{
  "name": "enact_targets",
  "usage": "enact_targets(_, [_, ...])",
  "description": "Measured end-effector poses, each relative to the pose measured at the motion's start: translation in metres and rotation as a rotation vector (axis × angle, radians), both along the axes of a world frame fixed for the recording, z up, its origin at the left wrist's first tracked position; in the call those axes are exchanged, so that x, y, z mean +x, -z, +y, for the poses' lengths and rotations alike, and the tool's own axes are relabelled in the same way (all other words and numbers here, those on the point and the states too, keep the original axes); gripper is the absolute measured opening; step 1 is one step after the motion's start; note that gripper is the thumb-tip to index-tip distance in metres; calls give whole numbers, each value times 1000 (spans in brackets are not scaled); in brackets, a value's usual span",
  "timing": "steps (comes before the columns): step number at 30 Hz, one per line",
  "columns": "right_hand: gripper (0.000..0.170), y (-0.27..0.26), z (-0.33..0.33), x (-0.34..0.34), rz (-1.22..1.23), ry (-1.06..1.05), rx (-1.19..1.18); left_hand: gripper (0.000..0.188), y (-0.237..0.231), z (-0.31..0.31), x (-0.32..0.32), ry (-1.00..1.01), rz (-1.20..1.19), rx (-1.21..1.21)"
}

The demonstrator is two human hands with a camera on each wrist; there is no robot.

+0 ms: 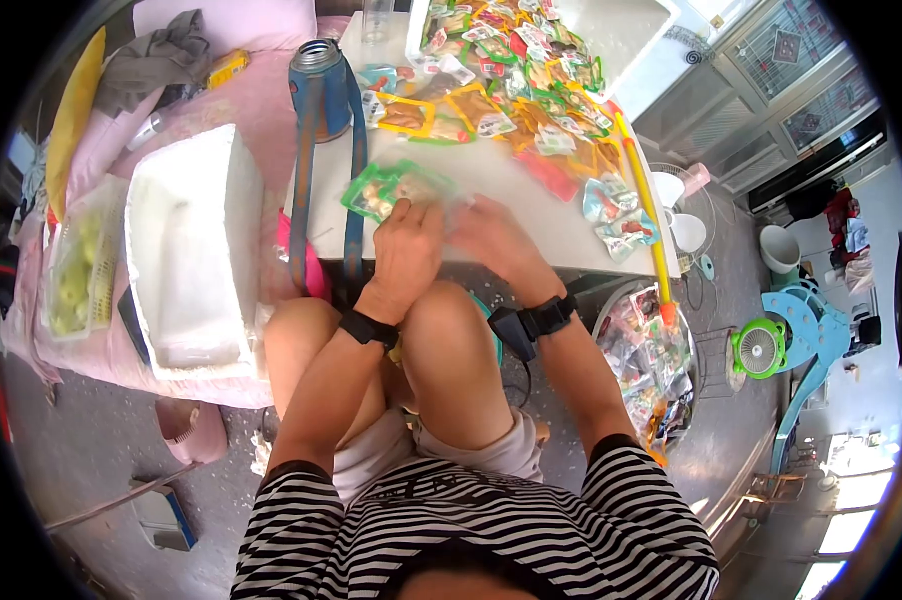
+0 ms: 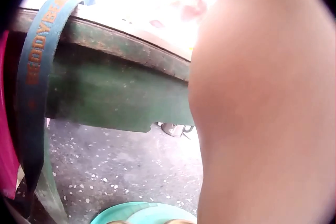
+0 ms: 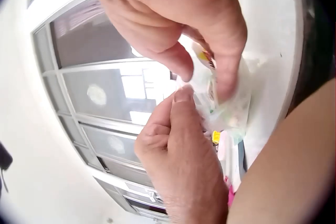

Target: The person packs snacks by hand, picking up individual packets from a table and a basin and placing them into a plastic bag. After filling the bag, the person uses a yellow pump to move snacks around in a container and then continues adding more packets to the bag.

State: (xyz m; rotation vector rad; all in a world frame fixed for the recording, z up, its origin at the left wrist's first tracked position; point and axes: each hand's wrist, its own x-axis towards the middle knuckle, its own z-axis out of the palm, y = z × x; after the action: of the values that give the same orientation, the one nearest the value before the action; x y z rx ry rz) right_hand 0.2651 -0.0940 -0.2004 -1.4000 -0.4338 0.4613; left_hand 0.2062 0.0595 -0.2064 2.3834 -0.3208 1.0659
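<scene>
A green-edged clear food packet lies over the front edge of the table, its far end blurred. My left hand pinches its near edge; the right wrist view shows that thumb and finger on the clear film. My right hand, blurred by motion, is just right of the packet's mouth. In the right wrist view the right thumb and fingers stand either side of a white piece with yellow and red print, fingertips at the packet's film. I cannot tell if they grip it. The left wrist view shows mostly a knee.
Many colourful food packets spill from a white bin on the table. A yellow stick lies along the right edge; a blue strapped flask stands left. A white foam box sits on the pink bed; a tub of packets stands right.
</scene>
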Motion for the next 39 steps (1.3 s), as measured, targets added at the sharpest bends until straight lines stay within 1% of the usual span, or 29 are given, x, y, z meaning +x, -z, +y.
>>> enact_targets(1, [25, -11, 2, -4, 42, 18, -75, 30, -1, 1, 0, -5, 4, -6])
enact_targets(3, [23, -38, -2, -17, 198, 142, -386, 29, -4, 1, -2, -11, 15, -20])
enact_targets(6, [20, -28, -4, -14, 184, 138, -386, 29, -4, -1, -1, 6, 11, -23])
enact_targets(7, [19, -8, -8, -5, -138, 116, -384, 29, -5, -2, -1, 18, 14, -16])
enact_targets(8, [19, 23, -11, 11, -461, 91, -375, 29, -6, -3, -2, 30, 16, -9])
enact_targets(10, [18, 39, -5, 25, -827, 76, -398, 26, -6, -3, -2, 33, 4, 9])
enact_targets(11, [18, 45, 0, 31, -872, 87, -436, 24, -5, -2, -1, 26, -10, 18])
enact_targets(12, [19, 40, 8, 27, -674, 115, -340, 22, -5, 0, 0, 18, -24, 26])
enact_targets(13, [19, 34, 17, 23, -483, 160, -228, 24, -5, 2, 1, 15, 7, 10])
enact_targets(14, [20, 8, 31, 7, -47, 214, 19, 26, -5, 3, 0, 12, 38, -6])
enact_targets(15, [21, -6, 37, -2, 389, 259, 267, 29, -4, 5, 0, 9, 69, -23])
enact_targets(18, [27, -8, 9, -4, 254, 63, 48, 25, -4, 6, -1, -10, 121, -13])
enact_targets(21, [36, -15, -25, -3, 88, 244, -312, 22, -4, 5, 0, -32, 131, 0])
enact_targets(24, [40, 3, -33, 10, -77, 393, -195, 23, -2, 4, 0, -23, 157, 28])
enact_targets(27, [39, 6, -16, 20, -126, 362, -118, 35, -11, 4, -10, 3, 222, 41])
enact_targets(30, [33, 6, -3, 38, -132, 203, -134, 47, -16, 6, -19, -34, 213, 118])
enact_targets(33, [26, -13, 12, 43, -120, 274, -83, 51, -22, 10, -26, -119, 144, 224])
enact_targets(36, [18, -53, 18, 28, -86, 324, -51, 46, -27, 18, -28, -141, 5, 296])
enact_targets(37, [17, -61, 17, 23, -109, 314, -26, 33, -33, 20, -30, -113, -44, 246])
enact_targets(39, [14, -74, 4, 9, -155, 322, 11, 19, -52, 21, -36, 22, -96, 66])
